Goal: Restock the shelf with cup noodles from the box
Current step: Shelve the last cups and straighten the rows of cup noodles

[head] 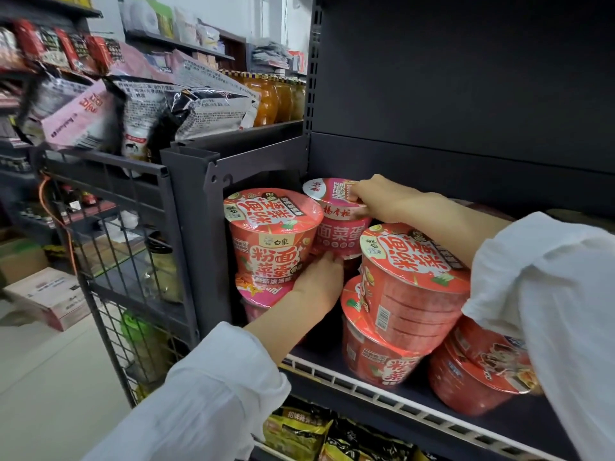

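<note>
While I seat pink cup noodle (336, 224) at shelf (399, 399) back, right hand (372, 197) fingers pinch lid rim, left hand (319, 284) fingers cup base, steadying it atop stacked cups.

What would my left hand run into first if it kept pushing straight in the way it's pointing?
Probably nothing new: the left hand already touches the base of the pink cup held by the right hand. Beyond that lies the dark shelf back, though depth is unclear.

Dark metal shelf (392, 399): red cup noodles (376, 357) stacked two high, 9 to 3 o'clock; pink cup (263, 294) bottom-left.
</note>
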